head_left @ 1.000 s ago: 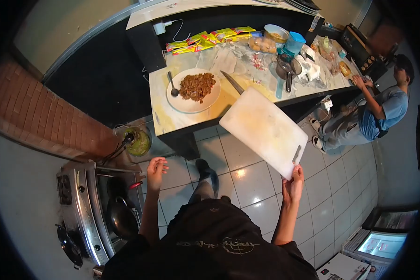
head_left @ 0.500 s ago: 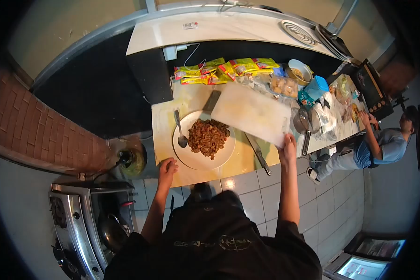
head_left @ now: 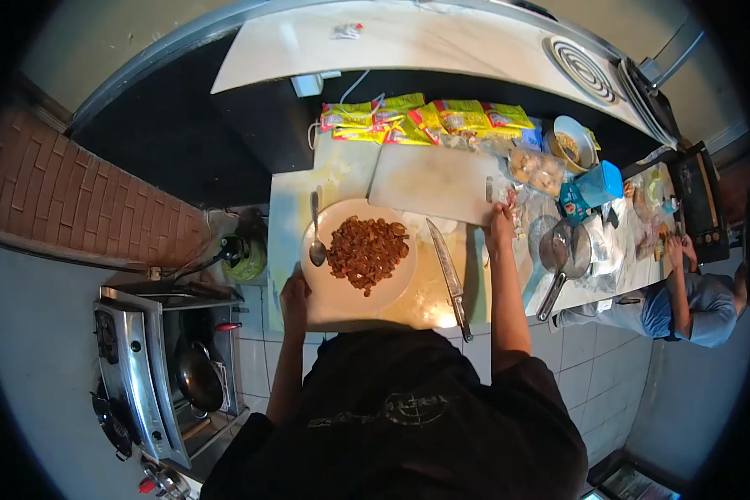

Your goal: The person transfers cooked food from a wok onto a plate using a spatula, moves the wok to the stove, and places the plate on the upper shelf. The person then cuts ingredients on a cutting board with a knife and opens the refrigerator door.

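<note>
Your right hand grips the white board beyond the plate's right side.
Your right hand (head_left: 500, 223) closes on the near right corner of the cutting board (head_left: 435, 183), just beyond the plate (head_left: 398, 285); your left hand (head_left: 295, 293) is loosely curled by the plate's near left rim, and whether it grasps anything, you cannot tell. Chopped brown food (head_left: 365, 252) and a spoon (head_left: 317, 248) lie on the plate, a knife (head_left: 450, 277) to its right.
</note>
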`<state>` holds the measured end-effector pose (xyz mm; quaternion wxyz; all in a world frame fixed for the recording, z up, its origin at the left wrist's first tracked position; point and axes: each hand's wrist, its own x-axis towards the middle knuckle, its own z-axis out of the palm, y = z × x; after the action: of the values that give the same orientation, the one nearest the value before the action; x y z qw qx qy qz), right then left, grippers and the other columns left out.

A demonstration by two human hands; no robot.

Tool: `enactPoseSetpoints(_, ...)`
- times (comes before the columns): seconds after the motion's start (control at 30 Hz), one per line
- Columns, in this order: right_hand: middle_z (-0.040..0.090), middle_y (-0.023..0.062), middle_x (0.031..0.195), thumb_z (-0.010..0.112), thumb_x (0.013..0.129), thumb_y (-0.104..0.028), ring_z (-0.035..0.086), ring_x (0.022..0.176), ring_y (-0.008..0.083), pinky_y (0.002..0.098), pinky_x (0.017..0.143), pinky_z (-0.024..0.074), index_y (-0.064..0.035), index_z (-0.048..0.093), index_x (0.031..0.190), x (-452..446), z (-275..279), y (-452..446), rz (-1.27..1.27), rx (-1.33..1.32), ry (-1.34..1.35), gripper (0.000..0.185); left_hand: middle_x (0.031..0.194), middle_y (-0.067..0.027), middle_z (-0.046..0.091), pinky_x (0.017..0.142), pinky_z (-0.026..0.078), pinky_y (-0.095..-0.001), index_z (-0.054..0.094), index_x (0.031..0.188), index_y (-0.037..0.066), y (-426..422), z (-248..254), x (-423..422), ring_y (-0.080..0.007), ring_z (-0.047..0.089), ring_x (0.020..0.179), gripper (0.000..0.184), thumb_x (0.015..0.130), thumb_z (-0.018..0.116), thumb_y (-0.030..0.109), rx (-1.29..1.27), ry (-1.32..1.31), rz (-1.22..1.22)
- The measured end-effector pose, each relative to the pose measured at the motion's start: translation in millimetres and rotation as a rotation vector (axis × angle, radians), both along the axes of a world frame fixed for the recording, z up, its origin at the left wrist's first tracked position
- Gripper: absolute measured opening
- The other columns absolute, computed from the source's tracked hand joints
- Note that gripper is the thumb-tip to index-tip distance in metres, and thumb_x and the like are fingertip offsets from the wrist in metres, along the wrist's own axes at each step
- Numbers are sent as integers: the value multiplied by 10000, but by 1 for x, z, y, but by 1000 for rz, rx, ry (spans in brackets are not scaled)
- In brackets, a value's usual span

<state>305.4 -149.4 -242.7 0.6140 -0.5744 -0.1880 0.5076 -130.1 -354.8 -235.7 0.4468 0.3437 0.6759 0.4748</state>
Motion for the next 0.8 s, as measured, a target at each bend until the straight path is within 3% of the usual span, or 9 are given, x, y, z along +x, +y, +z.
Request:
enactPoseSetpoints(0.1,530,1,726,498,911,-183,527,663,110,275,551,441,-81,565,1020,9,-13,14,44,-12,-50,164,911,-53,620,730,449,-262,591,1079,-27,3,11,12,-121,571,819,230,920,491,107,59,126,96)
enactPoseSetpoints(0.17,586,16,855,515,897,-199,544,766,125,266,608,434,-46,593,1097,16,-24,26,186,-54,-376,263,890,-49,621,727,451,-265,590,1079,-20,0,1,8,-121,571,817,221,906,505,87,69,178,128)
enactPoseSetpoints(0.27,585,11,800,528,877,-207,506,743,104,246,619,388,9,617,1082,9,13,30,371,-154,-535,311,891,-60,632,742,458,-271,587,1094,-6,2,-5,7,-131,578,823,238,876,522,62,106,371,67)
enactPoseSetpoints(0.3,651,110,835,563,840,-265,587,789,182,303,716,441,55,641,971,8,15,32,359,-124,-593,354,902,-70,637,753,460,-274,585,1104,0,4,-1,9,-135,582,831,250,870,522,62,72,356,60)
enactPoseSetpoints(0.47,653,151,870,565,838,-272,605,808,241,339,754,457,52,607,1037,8,17,31,493,-42,-627,382,933,-85,650,749,466,-280,582,1118,4,-1,-20,4,-137,589,839,269,863,517,59,70,351,110)
enactPoseSetpoints(0.53,628,212,924,568,841,-222,602,861,351,410,822,459,39,563,1068,3,17,17,396,141,-1068,346,942,-84,652,747,467,-281,578,1127,1,-2,-17,5,-132,590,838,276,863,524,64,89,231,126)
enactPoseSetpoints(0.57,628,212,924,568,841,-222,602,861,351,410,822,459,39,563,1068,3,18,4,404,133,-1064,346,942,-84,652,747,467,-281,578,1127,1,-3,-16,6,-132,590,838,276,863,524,64,79,234,127)
enactPoseSetpoints(0.63,589,253,974,572,842,-173,561,916,443,470,879,437,15,525,1128,-16,70,-41,356,434,-1382,345,954,-80,651,762,463,-279,576,1135,-2,-2,-13,5,-138,589,841,279,871,520,69,67,242,112)
enactPoseSetpoints(0.8,551,199,1072,625,824,-192,547,976,404,455,832,462,-14,502,1157,-24,106,-140,871,-4,-1212,397,965,-62,625,731,462,-257,579,1132,22,10,-16,-19,-132,583,817,252,909,537,133,113,297,115)
